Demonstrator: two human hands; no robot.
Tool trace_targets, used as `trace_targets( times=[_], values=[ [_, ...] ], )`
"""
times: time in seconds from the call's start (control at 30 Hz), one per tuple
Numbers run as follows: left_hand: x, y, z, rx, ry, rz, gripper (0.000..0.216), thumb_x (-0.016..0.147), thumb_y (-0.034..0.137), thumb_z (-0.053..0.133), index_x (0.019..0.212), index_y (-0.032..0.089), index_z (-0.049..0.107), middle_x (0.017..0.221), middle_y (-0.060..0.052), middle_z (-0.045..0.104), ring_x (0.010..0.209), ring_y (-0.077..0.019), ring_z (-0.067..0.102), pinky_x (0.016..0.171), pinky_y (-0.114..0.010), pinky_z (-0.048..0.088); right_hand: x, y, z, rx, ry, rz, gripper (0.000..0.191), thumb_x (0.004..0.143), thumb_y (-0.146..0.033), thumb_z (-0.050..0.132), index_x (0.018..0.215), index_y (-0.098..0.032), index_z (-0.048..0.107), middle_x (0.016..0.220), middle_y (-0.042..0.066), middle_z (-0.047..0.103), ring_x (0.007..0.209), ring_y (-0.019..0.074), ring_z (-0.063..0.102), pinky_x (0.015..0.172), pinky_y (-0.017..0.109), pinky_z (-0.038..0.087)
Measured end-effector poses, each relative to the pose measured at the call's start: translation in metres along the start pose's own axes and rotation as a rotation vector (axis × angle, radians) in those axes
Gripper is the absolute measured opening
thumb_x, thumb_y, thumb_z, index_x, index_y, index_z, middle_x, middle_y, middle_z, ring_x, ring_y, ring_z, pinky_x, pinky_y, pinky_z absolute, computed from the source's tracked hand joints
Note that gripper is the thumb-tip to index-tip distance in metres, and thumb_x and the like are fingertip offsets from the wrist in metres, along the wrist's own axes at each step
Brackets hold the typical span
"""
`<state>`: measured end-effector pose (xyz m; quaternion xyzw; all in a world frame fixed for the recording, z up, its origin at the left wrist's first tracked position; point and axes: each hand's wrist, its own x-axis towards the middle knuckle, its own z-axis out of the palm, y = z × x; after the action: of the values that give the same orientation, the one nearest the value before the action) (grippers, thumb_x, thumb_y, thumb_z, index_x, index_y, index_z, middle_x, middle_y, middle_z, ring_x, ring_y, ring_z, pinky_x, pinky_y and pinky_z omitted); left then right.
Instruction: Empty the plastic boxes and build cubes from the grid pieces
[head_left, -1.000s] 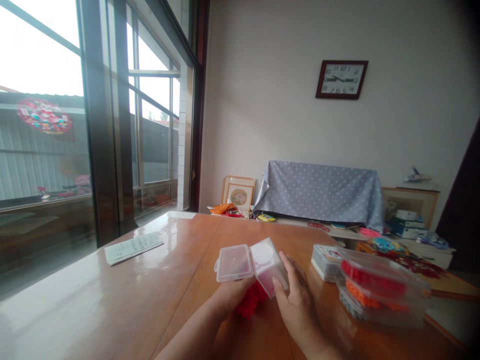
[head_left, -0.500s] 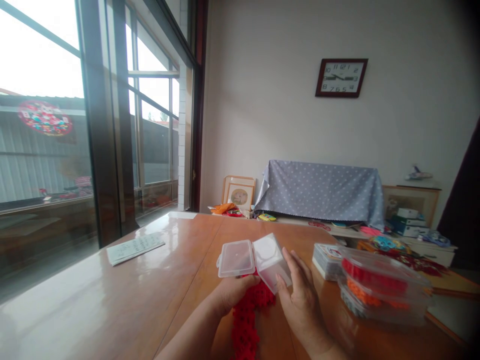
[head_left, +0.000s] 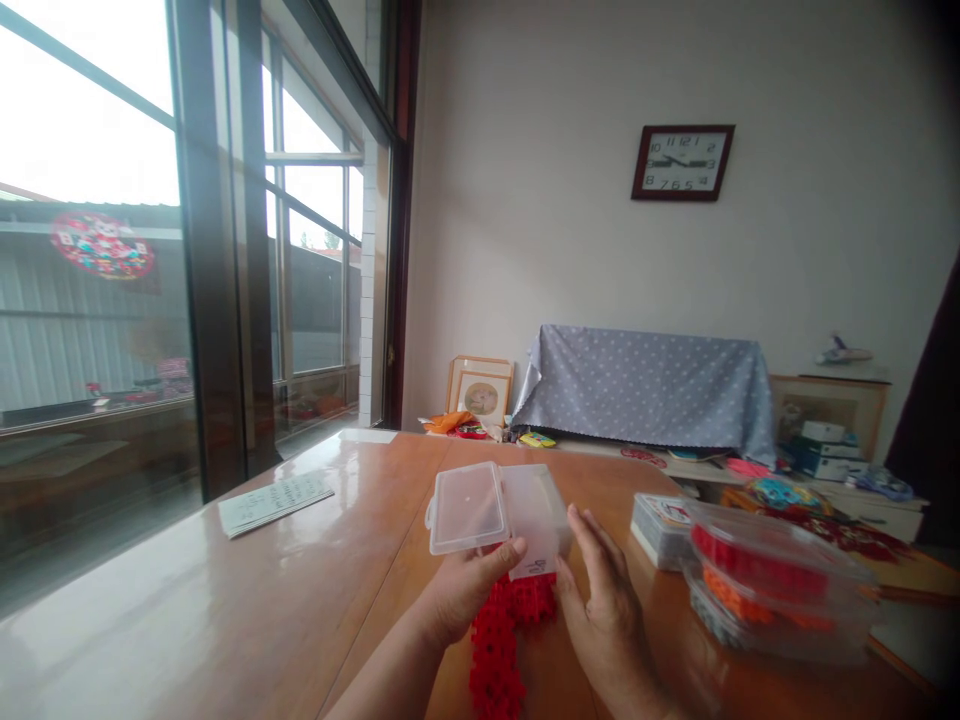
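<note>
A clear plastic box (head_left: 534,515) is tipped on its side above the table, with its hinged lid (head_left: 469,505) swung out to the left. My left hand (head_left: 469,590) grips it from below near the hinge, thumb pressed against the lower wall. At the box's right side is my right hand (head_left: 604,600), its fingers stretched out and the thumb apart from them. The thumb tip is by the lower right corner; whether the fingers touch the wall I cannot tell. Under the box lie red interlocking plastic pieces (head_left: 496,650), joined in a strip and partly hidden by my left hand.
On the right of the wooden table (head_left: 360,520) stand stacked clear containers (head_left: 780,580) with red, orange and grey pieces. A small box with a printed lid (head_left: 661,530) sits beside them. Written paper sheets (head_left: 275,502) lie at the left, near the window.
The box has turned in my hands, so its side wall with small dark printing now faces me. My right thumb has moved from the wall to the lower corner.
</note>
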<state>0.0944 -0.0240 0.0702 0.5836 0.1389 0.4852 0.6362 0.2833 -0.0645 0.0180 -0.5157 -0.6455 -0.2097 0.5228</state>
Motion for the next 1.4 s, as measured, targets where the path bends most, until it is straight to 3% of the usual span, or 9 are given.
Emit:
trace_targets(
  times=[0.2, 0.37, 0.57, 0.7, 0.83, 1.13, 1.4],
  values=[
    [0.001, 0.006, -0.002, 0.051, 0.063, 0.038, 0.053, 0.086, 0.037, 0.073, 0.135, 0.019, 0.063, 0.132, -0.012, 0.068, 0.122, -0.0293, 0.063, 0.111, -0.048, 0.043, -0.008, 0.001, 0.010, 0.059, -0.150, 0.021, 0.059, 0.100, -0.025, 0.046, 0.157, -0.028, 0.029, 0.157, 0.008, 0.044, 0.144, 0.0270, 0.042, 0.114, 0.052, 0.046],
    [0.008, -0.002, -0.018, 0.248, 0.154, 0.080, 0.041, 0.091, 0.039, 0.064, 0.121, 0.012, 0.070, 0.117, -0.014, 0.074, 0.104, -0.0262, 0.070, 0.097, -0.040, 0.052, -0.014, 0.002, 0.014, 0.083, -0.223, 0.059, 0.064, 0.099, -0.027, 0.049, 0.158, -0.027, 0.025, 0.158, 0.009, 0.043, 0.143, 0.0255, 0.043, 0.115, 0.049, 0.045],
    [0.010, -0.013, -0.056, 0.927, 0.447, 0.210, 0.041, 0.094, 0.033, 0.052, 0.133, 0.021, 0.061, 0.112, -0.010, 0.074, 0.104, -0.0225, 0.068, 0.092, -0.035, 0.050, -0.019, 0.011, 0.016, 0.051, -0.248, 0.104, 0.056, 0.098, -0.031, 0.049, 0.152, -0.026, 0.036, 0.156, 0.011, 0.044, 0.142, 0.0283, 0.045, 0.114, 0.052, 0.046],
    [0.007, -0.005, -0.077, 1.404, 0.598, 0.098, 0.043, 0.097, 0.031, 0.045, 0.138, 0.020, 0.057, 0.103, -0.011, 0.073, 0.097, -0.0250, 0.066, 0.087, -0.036, 0.046, -0.022, 0.015, 0.017, 0.048, -0.272, 0.121, 0.051, 0.098, -0.033, 0.050, 0.148, -0.025, 0.044, 0.155, 0.012, 0.046, 0.140, 0.0289, 0.047, 0.113, 0.052, 0.046],
    [0.006, -0.001, -0.093, 1.661, 0.643, -0.053, 0.048, 0.099, 0.026, 0.040, 0.145, 0.021, 0.051, 0.110, -0.013, 0.073, 0.105, -0.0266, 0.062, 0.090, -0.039, 0.039, -0.025, 0.019, 0.019, 0.037, -0.290, 0.137, 0.050, 0.096, -0.034, 0.052, 0.145, -0.025, 0.049, 0.153, 0.011, 0.048, 0.139, 0.0291, 0.048, 0.113, 0.051, 0.047],
    [0.007, -0.011, -0.104, 1.811, 0.592, -0.150, 0.049, 0.097, 0.020, 0.036, 0.141, 0.032, 0.053, 0.122, -0.008, 0.071, 0.109, -0.0294, 0.056, 0.088, -0.043, 0.034, -0.031, 0.026, 0.023, 0.014, -0.319, 0.136, 0.045, 0.097, -0.035, 0.050, 0.141, -0.024, 0.054, 0.152, 0.011, 0.049, 0.138, 0.0288, 0.049, 0.113, 0.051, 0.047],
    [0.006, -0.008, -0.100, 1.743, 0.606, -0.158, 0.058, 0.081, 0.009, 0.047, 0.137, 0.021, 0.055, 0.143, -0.010, 0.058, 0.136, -0.0295, 0.041, 0.110, -0.043, 0.026, -0.031, 0.028, 0.023, 0.030, -0.309, 0.145, 0.044, 0.098, -0.038, 0.050, 0.139, -0.024, 0.056, 0.152, 0.011, 0.050, 0.137, 0.0293, 0.050, 0.111, 0.053, 0.049]
  ],
)
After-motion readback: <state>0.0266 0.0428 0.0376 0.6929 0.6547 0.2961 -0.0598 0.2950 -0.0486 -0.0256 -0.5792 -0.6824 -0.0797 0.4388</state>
